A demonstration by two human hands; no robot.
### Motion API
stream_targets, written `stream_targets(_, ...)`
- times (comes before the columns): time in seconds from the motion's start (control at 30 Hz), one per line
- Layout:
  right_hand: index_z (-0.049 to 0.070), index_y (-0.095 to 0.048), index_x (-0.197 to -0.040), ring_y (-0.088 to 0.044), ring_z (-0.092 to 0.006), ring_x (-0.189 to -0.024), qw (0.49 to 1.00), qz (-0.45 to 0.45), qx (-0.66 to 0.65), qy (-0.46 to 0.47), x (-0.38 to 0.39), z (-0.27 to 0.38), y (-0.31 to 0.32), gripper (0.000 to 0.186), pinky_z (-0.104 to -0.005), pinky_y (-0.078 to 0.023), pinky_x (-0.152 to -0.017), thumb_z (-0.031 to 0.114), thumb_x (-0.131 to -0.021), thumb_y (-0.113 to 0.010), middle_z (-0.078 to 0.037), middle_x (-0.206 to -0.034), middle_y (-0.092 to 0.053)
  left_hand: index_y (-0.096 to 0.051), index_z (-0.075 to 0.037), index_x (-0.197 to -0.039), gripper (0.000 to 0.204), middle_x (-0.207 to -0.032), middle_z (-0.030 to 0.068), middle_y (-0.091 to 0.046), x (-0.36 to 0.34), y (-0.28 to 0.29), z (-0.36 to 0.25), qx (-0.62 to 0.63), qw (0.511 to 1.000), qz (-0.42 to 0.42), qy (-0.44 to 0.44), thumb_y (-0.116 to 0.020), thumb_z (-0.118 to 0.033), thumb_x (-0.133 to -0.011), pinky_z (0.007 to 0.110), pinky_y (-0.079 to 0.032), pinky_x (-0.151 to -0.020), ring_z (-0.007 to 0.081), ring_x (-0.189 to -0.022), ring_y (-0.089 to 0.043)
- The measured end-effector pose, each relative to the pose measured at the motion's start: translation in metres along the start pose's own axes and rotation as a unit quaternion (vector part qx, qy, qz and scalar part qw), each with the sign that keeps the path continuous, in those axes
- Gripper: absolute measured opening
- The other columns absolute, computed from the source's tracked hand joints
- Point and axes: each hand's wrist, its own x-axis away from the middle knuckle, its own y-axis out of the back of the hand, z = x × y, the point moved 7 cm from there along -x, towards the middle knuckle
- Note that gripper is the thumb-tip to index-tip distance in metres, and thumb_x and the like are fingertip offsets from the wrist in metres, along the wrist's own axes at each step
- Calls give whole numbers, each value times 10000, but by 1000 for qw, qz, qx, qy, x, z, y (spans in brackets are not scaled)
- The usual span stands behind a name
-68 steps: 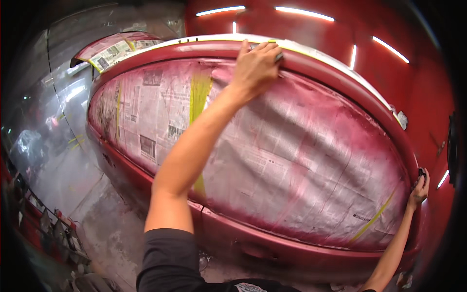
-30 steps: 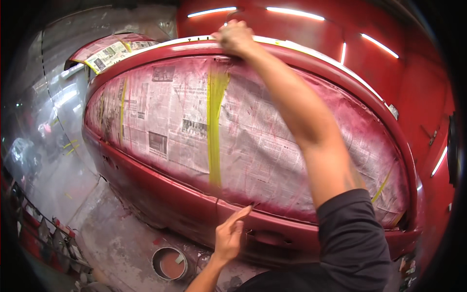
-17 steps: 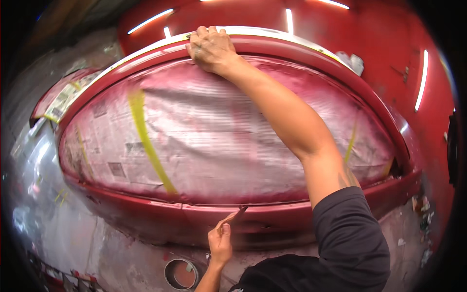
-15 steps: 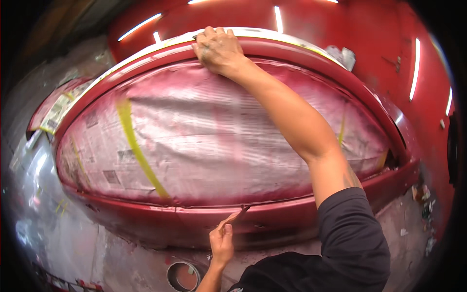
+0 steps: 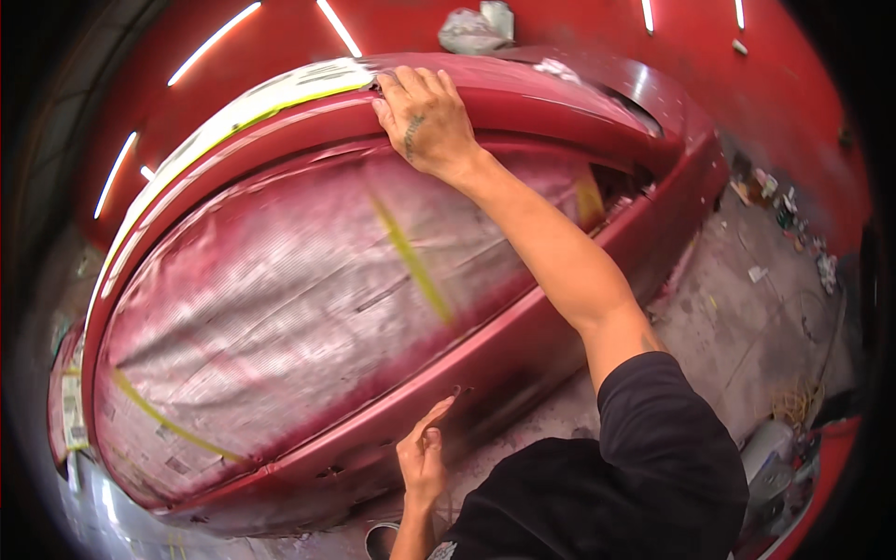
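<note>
A red car body (image 5: 523,112) stands before me, its side opening covered by a pink-stained silvery masking sheet (image 5: 280,271) with yellow tape. My right hand (image 5: 425,121) presses on the upper roof edge, where the white masking paper (image 5: 280,93) ends. Its fingers are bent over the edge; a small dark bit shows beside the thumb, the rest hidden under the hand. Below, my left hand (image 5: 423,457) is raised close to the lower red panel (image 5: 373,420). Between its fingers and thumb is a thin brownish strip, its dark tip pointing up and right.
Holes show in the lower panel. A round can (image 5: 381,539) sits on the floor by my left forearm. Crumpled plastic (image 5: 476,30) lies beyond the roof. Litter (image 5: 784,201) lies along the red wall at right, and a grey cylinder (image 5: 767,446) stands at lower right.
The view has turned rightward. My right hand has moved right along the roof edge, toward the end of the white paper. My left hand has shifted right along the lower panel.
</note>
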Motion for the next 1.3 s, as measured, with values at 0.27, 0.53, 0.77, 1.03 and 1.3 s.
stream_targets(0.27,13,-725,-1276,-637,-379,-1226,991,-26,58,-118,121,-193,76,378,-570,-451,-1101,271,-1011,-647,-196,-1294,-691,-745,-6,-1338,442,-693,-95,-372,-8,-73,18,-94,995,2,19,-554,-349,-1134,293,-208,-574,37,-633,-319)
stream_targets(0.53,62,-713,-1345,-618,-403,-1279,968,-21,122,-219,232,-368,137,364,-504,-447,-1139,262,-1078,-569,-199,-1377,-678,-730,1,-1327,371,-772,-87,-448,6,-92,26,-111,985,-44,127,-559,-264,-1131,274,-252,-599,40,-685,-343)
stream_targets(0.77,18,-621,-1450,-586,-394,-1330,943,1,66,-327,304,-467,175,413,-478,-475,-1119,243,-1121,-513,-191,-1478,-595,-717,9,-1336,423,-861,-55,-527,32,-104,54,-130,982,-38,131,-531,-321,-1148,259,-313,-668,65,-748,-380)
stream_targets(1.03,-42,-602,-1447,-564,-509,-1270,943,66,147,-291,376,-361,208,415,-528,-467,-1096,100,-1061,-554,-328,-1442,-561,-552,-7,-1469,465,-1374,163,-660,50,-130,103,237,926,-69,284,-493,-349,-1159,559,-614,-963,348,-1172,-699)
stream_targets(1.3,-40,-642,-1386,-637,-442,-1254,841,258,-281,-385,420,-20,217,420,-496,-503,-1095,23,-977,-568,-270,-1296,-683,-488,-182,-1559,516,-1644,165,-455,71,-134,121,546,790,-46,275,-541,-438,-1115,800,-204,-1235,447,-1563,-346)
